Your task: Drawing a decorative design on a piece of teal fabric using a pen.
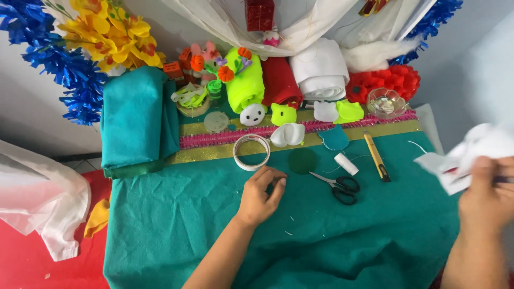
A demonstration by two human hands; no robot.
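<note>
Head view: left hand [261,196] resting mid-tabletop on teal felt cloth [225,235], fingers loosely curled, thumb and forefinger nearly pinched, contents too small to tell. Right hand [490,195] off the right edge, fingers closed around a white felt piece [471,155]; blurred, so grip detail unclear. Best to bring the white piece over the tabletop and hold it taut and flat before working on it. Just beyond left hand: tape ring [251,152], dark green felt circle [302,160], black-handled scissors [338,187], white thread spool [346,164], yellow utility knife [376,157]. Back edge: soft felt rolls, small plush shapes, pink glitter trim [225,136].
</note>
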